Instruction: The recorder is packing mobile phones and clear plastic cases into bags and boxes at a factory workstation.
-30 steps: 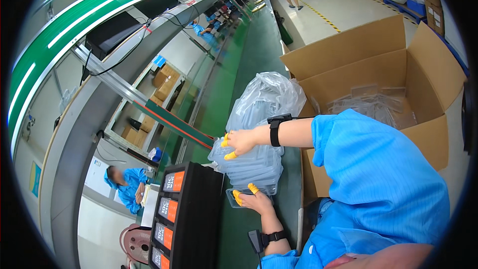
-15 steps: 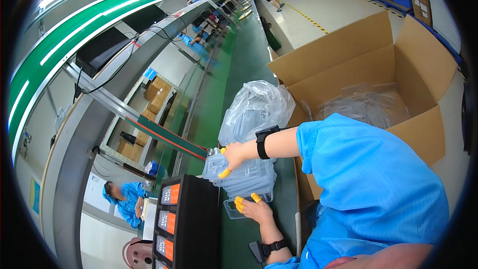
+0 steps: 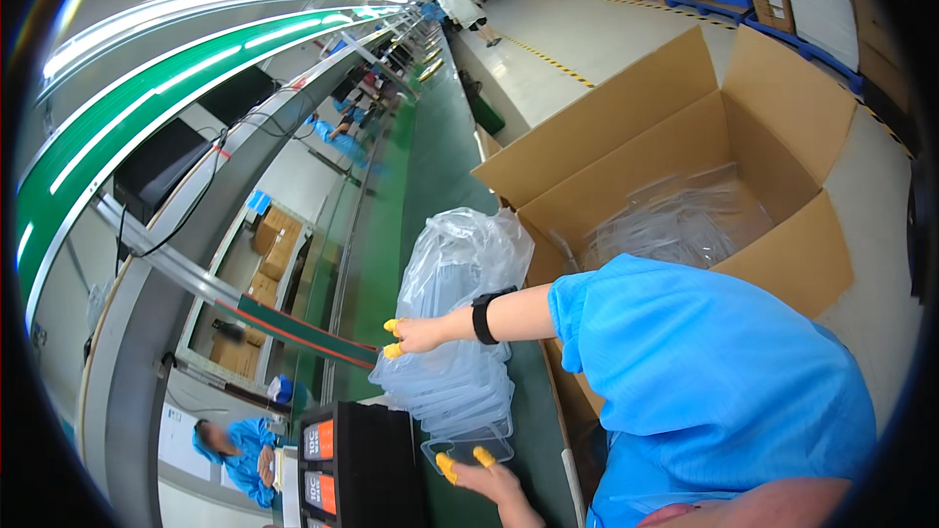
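A pile of clear plastic trays or lids [image 3: 455, 386] leans in overlapping layers on the green work surface. My right hand [image 3: 423, 334] reaches across the top of it, thumb and finger stretched out and apart near its left edge, both tips in yellow finger covers. At the near end, one clear plastic tray [image 3: 469, 442] sticks out from the pile. My left hand [image 3: 479, 477] grips its near edge, with two yellow-covered fingertips showing; the underside of the grip is hidden. Behind the pile, a clear plastic bag [image 3: 469, 244] holds more clear pieces.
To the right stands a large open cardboard box [image 3: 636, 152] with clear plastic pieces inside. A black rack [image 3: 381, 460] with orange-and-grey boxes stands left of my left hand. A green and red bar [image 3: 303, 332] ends beside the pile. Across the line sits a co-worker [image 3: 240, 455].
The whole view has shifted, so the pile, box and rack appear farther left and lower. My right hand's fingertips are closer together. Both hands stay at the pile.
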Motion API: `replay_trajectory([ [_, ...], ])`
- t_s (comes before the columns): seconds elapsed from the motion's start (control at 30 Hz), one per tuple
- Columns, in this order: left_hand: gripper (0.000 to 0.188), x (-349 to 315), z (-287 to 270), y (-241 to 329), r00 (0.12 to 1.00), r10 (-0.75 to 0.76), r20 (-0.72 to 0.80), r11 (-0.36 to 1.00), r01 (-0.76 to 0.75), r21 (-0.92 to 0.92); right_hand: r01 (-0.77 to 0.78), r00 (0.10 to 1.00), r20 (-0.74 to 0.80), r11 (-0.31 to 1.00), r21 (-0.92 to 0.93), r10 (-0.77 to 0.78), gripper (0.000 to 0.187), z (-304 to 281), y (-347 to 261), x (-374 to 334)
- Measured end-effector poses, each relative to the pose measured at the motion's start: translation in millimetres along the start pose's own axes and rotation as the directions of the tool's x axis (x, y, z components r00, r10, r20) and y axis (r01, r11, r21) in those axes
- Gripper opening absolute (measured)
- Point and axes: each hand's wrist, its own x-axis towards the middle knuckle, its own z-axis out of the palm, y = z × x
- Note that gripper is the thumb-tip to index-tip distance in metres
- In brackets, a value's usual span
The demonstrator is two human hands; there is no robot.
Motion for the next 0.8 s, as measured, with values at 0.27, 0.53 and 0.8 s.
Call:
replay_trajectory([
  [0.27, 0.051, -48.6, -60.2, -60.5, 0.97, -0.204, -0.129, 0.968, 0.181, -0.172, 0.107, 0.931, -0.365, 0.972, 0.21, -0.023, 0.061, -42.1, -67.8, -51.3],
  [0.53, 0.055, -77.9, -107.7, -33.9, 0.958, -0.285, 0.032, 0.813, 0.259, -0.521, 0.321, 0.912, -0.333, 0.922, 0.219, -0.239, 0.052, -52.1, -128.4, -190.7],
  [0.8, 0.063, -91.9, -105.9, 56.5, 0.822, -0.1, 0.56, 0.136, 0.569, -0.811, -0.033, 0.935, 0.315, 0.845, 0.534, -0.162, 0.05, 44.4, -137.6, -241.9],
])
